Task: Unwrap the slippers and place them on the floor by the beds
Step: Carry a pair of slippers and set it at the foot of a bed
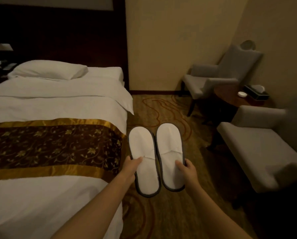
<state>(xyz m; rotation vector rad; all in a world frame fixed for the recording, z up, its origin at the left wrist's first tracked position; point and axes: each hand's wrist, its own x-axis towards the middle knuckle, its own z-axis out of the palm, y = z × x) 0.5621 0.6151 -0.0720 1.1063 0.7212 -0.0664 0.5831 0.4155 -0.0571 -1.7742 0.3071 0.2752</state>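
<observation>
Two white slippers with dark grey edging are held side by side above the patterned carpet, toes pointing away from me, with no wrapping on them. My left hand [131, 167] pinches the left slipper [141, 145] at its left edge, thumb on top. My right hand [187, 169] pinches the right slipper [170, 142] at its right edge, thumb on top. The white bed [58, 104] with a brown and gold runner lies just left of the slippers.
The carpet aisle [161, 109] runs between the bed and the seating. A grey armchair [216, 75] stands at the far right by the wall, a dark round table [234, 97] with a tissue box beside it, and a second grey chair [258, 149] sits nearer on the right.
</observation>
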